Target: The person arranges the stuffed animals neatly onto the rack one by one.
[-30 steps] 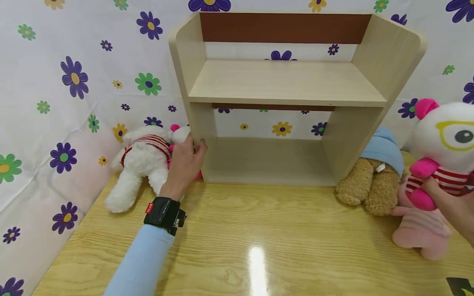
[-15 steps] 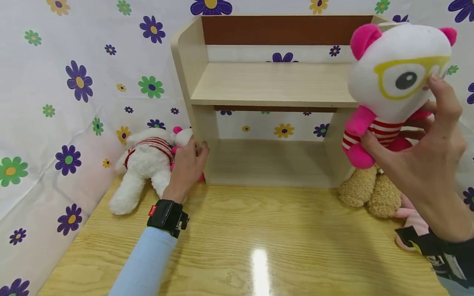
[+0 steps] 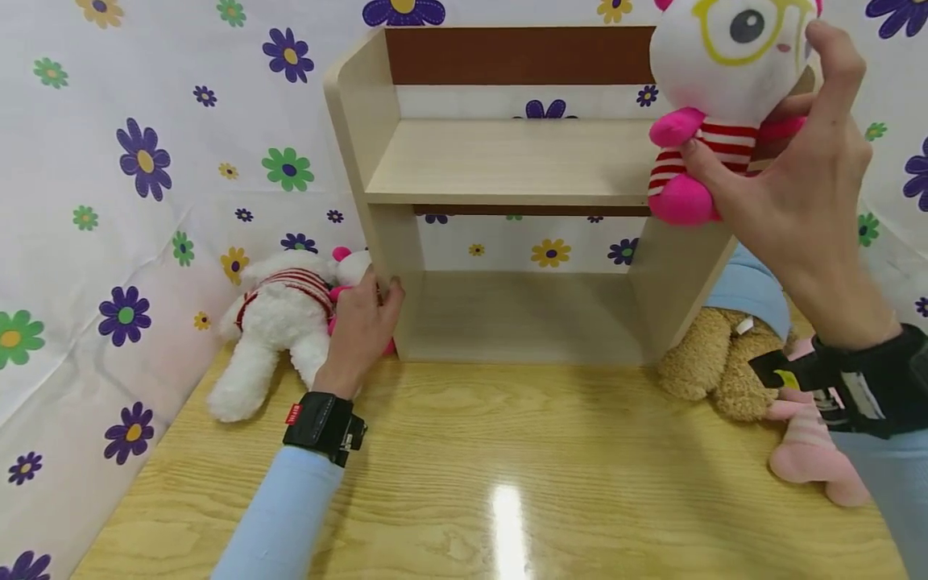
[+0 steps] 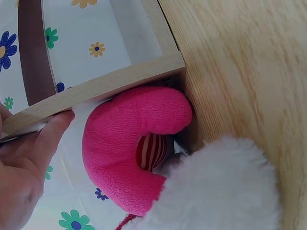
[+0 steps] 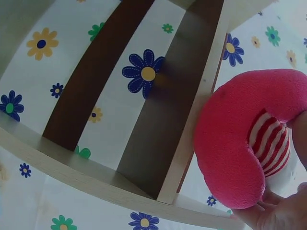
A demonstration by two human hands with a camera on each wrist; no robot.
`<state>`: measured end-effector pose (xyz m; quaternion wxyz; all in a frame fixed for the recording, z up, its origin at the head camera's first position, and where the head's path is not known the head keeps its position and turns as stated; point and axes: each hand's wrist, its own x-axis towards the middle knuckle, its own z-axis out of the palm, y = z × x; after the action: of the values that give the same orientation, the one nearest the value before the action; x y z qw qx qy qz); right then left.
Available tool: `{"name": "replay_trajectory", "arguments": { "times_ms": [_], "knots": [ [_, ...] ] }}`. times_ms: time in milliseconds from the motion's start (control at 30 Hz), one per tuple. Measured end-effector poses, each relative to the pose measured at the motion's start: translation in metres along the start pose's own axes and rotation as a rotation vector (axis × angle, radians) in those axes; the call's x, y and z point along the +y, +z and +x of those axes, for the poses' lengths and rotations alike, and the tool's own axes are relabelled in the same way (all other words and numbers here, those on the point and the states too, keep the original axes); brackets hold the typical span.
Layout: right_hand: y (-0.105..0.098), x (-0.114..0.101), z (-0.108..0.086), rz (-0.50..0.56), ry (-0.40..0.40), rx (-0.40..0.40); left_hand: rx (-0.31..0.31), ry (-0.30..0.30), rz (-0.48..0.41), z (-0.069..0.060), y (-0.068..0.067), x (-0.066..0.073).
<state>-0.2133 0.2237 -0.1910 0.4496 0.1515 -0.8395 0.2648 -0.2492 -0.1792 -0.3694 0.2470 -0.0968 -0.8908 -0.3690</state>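
My right hand [image 3: 812,193] grips a white and pink panda plush [image 3: 728,72] with yellow glasses and a red-striped body, in front of the right end of the wooden shelf's upper board [image 3: 522,161]. In the right wrist view the plush's pink limb [image 5: 225,139] overlaps the board's edge. My left hand [image 3: 358,330] holds the shelf's left side panel [image 3: 362,121], with fingers on both faces of it in the left wrist view. Another pink and white plush [image 4: 110,148] stands against that panel's outer side, partly hidden by the hand in the head view.
A white fluffy plush [image 3: 279,322] lies on the table [image 3: 449,467] at the left. Right of the shelf, a brown plush with a blue hat [image 3: 696,354] and a pink plush [image 3: 812,455] lie side by side, partly covered by my right wrist and arm.
My right hand has lifted the panda plush from the right side of the table, up and leftward to the upper shelf. The left hand has stayed at the side panel.
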Motion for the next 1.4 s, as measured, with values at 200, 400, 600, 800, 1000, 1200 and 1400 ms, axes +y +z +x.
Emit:
{"name": "replay_trajectory", "arguments": {
  "times_ms": [200, 400, 600, 800, 1000, 1200, 1400],
  "knots": [
    [0.014, 0.005, 0.025, 0.015, 0.053, -0.012, -0.009, -0.001, -0.003, -0.001, 0.000, -0.002],
    [0.029, 0.009, 0.044, -0.003, 0.191, -0.117, -0.020, -0.011, 0.001, 0.000, 0.001, -0.003],
    [0.039, 0.007, 0.063, -0.063, 0.236, -0.267, -0.014, -0.017, 0.010, 0.000, 0.001, -0.005],
    [0.047, 0.007, 0.083, -0.139, 0.313, -0.410, -0.008, -0.014, 0.006, 0.001, -0.002, -0.007],
    [0.062, 0.003, 0.095, -0.120, 0.364, -0.411, -0.001, -0.026, 0.004, -0.001, 0.000, -0.007],
    [0.067, 0.007, 0.097, -0.113, 0.425, -0.400, -0.018, -0.014, -0.001, -0.002, 0.002, -0.005],
    [0.067, 0.005, 0.096, -0.155, 0.453, -0.370, -0.009, 0.007, -0.005, -0.001, 0.002, -0.004]
  ]
}}
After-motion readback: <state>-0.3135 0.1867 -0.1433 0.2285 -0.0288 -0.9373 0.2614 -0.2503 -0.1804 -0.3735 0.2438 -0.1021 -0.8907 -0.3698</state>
